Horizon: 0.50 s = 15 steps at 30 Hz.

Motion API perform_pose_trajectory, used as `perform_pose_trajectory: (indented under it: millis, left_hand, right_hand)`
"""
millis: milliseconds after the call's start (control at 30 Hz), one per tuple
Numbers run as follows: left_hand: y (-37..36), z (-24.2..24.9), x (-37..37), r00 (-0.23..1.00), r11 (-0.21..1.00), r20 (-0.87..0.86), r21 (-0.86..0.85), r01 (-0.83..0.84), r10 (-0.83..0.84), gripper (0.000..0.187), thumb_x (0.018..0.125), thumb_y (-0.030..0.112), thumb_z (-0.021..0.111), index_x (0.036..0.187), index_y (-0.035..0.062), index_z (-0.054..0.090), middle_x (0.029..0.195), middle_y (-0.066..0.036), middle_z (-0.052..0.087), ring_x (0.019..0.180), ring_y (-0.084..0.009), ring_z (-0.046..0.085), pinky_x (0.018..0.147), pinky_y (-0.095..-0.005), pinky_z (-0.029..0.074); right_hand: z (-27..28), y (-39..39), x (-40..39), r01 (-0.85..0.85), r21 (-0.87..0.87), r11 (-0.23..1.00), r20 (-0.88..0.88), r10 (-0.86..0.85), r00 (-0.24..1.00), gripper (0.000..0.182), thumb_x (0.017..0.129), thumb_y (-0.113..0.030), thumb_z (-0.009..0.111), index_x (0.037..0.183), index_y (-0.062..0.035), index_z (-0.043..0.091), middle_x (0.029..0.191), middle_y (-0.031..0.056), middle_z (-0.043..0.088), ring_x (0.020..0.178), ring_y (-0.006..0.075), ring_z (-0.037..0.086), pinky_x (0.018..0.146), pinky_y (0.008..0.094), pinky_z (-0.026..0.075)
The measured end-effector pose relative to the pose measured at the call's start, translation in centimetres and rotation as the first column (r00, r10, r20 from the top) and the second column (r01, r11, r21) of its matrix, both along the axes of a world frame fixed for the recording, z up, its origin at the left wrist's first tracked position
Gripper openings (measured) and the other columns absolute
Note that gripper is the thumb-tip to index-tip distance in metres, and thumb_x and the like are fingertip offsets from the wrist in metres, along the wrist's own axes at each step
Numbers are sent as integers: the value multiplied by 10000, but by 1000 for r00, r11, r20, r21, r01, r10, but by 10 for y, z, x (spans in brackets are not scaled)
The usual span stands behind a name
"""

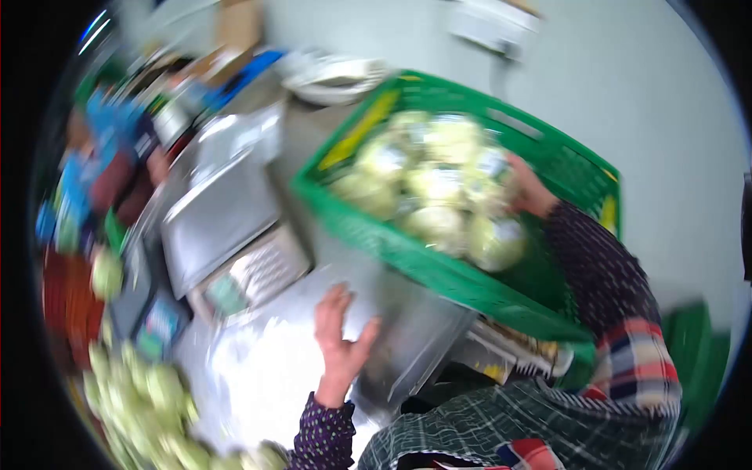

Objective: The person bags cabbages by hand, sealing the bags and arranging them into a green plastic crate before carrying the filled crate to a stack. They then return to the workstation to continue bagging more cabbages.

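Note:
My right hand [531, 188] reaches into the green plastic crate [345, 223], its fingers curled against a pale green, round vegetable [487, 188] in clear wrap with a label. Several more wrapped vegetables [437, 184] of the same sort fill the crate's left and middle parts. Motion blur and the wrap keep me from telling their exact kind. Over the shiny steel table [258, 384], my left hand [342, 338] is open with thumb and fingers apart, holding nothing. To its left stands a weighing scale [251, 278] with a steel pan [222, 222].
Unwrapped pale green vegetables [153, 399] are heaped at the lower left. A dark device [160, 325] with a lit screen sits beside the scale. At the far left is another person [117, 168] in blue. White stacked trays [333, 77] lie behind the crate, near the wall.

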<state>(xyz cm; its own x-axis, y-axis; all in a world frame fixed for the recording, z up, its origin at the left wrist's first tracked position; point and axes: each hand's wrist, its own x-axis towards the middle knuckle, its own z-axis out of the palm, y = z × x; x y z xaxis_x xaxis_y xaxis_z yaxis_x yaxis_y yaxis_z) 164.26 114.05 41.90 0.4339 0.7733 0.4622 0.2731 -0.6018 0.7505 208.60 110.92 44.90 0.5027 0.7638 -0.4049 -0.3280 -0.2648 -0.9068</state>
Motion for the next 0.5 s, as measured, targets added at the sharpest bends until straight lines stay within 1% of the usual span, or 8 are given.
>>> perform_pose_trajectory:
  millis: [33, 100, 133, 200, 267, 367, 433, 500]
  left_hand:
    - [-15, -15, -12, 999, 998, 40, -65, 13, -10, 513, 708, 160, 768, 1153, 10, 560, 1214, -186, 552, 1122, -339, 523, 943, -423, 421]
    - [-47, -16, -32, 997, 986, 28, -156, -66, 72, 504, 732, 177, 769, 1161, 19, 556, 1200, -167, 553, 1105, -310, 533, 930, -402, 432]
    - [-57, -19, -44, 990, 985, -76, -120, -124, 115, 502, 764, 245, 745, 1164, 11, 552, 1213, -164, 544, 1115, -315, 522, 953, -411, 407]
    - [-71, -29, -68, 973, 969, -97, -110, -220, 210, 499, 794, 290, 714, 1168, 5, 549, 1206, -163, 549, 1121, -318, 514, 967, -418, 386]
    - [-83, -38, -110, 917, 914, -64, -72, -398, 394, 510, 791, 304, 717, 1175, 12, 549, 1205, -164, 552, 1128, -315, 513, 974, -419, 384]
    - [-123, -33, -186, 750, 749, -66, -42, -661, 658, 558, 772, 315, 738, 1213, 39, 538, 1203, -149, 564, 1133, -299, 524, 981, -406, 400]
    - [-150, -38, -263, 486, 479, -83, -88, -873, 870, 609, 743, 248, 762, 1257, 44, 508, 1194, -133, 568, 1095, -263, 558, 937, -364, 440]
    - [-175, -50, -354, 183, 176, -94, -80, -981, 979, 682, 722, 306, 759, 1270, 10, 482, 1242, -195, 532, 1151, -331, 507, 970, -394, 404]
  right_hand:
    - [-24, 11, 16, -206, 140, 969, -145, 226, 963, 500, 944, -469, 391, 1207, -66, 527, 1059, 103, 621, 919, 237, 637, 802, 412, 528]
    - [48, 9, -83, -259, 228, 939, -222, 309, 925, 434, 999, -337, 321, 1266, -33, 478, 1174, 135, 593, 1021, 250, 619, 894, 436, 516]
    - [26, -1, -68, -484, 304, 821, -28, 516, 856, 470, 1003, -360, 323, 1331, -39, 426, 1264, 142, 546, 1103, 270, 580, 934, 443, 489]
    - [-69, -15, 45, -599, 253, 759, -72, 633, 771, 604, 991, -473, 320, 1430, -59, 294, 1423, 114, 400, 1267, 248, 435, 1044, 375, 393]
    - [-106, -33, 64, -354, -94, 931, 20, 357, 934, 656, 963, -518, 330, 1413, -40, 312, 1381, 149, 436, 1225, 273, 474, 1039, 395, 396]
    - [-98, -43, 84, -295, -376, 879, 262, 406, 876, 571, 962, -403, 389, 1377, -12, 357, 1353, 159, 464, 1208, 263, 485, 1027, 377, 390]
    - [-74, -32, 96, -188, -588, 787, 558, 563, 610, 516, 962, -327, 429, 1353, 7, 386, 1334, 165, 483, 1196, 256, 492, 1020, 365, 385]
    - [-35, -15, 83, 9, -551, 835, 817, 537, 210, 463, 961, -251, 469, 1329, 26, 416, 1315, 171, 502, 1185, 249, 500, 1012, 352, 381]
